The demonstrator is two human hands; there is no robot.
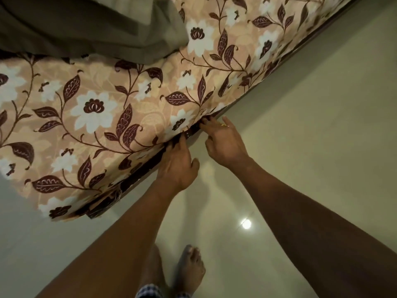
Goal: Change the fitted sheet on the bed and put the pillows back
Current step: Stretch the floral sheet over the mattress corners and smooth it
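A peach fitted sheet (pixel 103 117) with white flowers and dark maroon leaves covers the mattress, which runs from lower left to upper right. Both hands are at its lower side edge, where the sheet meets the dark bed frame (pixel 137 177). My left hand (pixel 177 166) has its fingertips pushed in under the sheet's hem, so they are hidden. My right hand (pixel 223 140) is a little further along the edge, fingers curled round the hem at the gap; a ring shows on one finger.
An olive-green blanket or pillow (pixel 86 29) lies bunched on the bed at the upper left. The glossy pale tiled floor (pixel 311 125) spreads to the right and below. My bare feet (pixel 189 269) stand close to the bed side.
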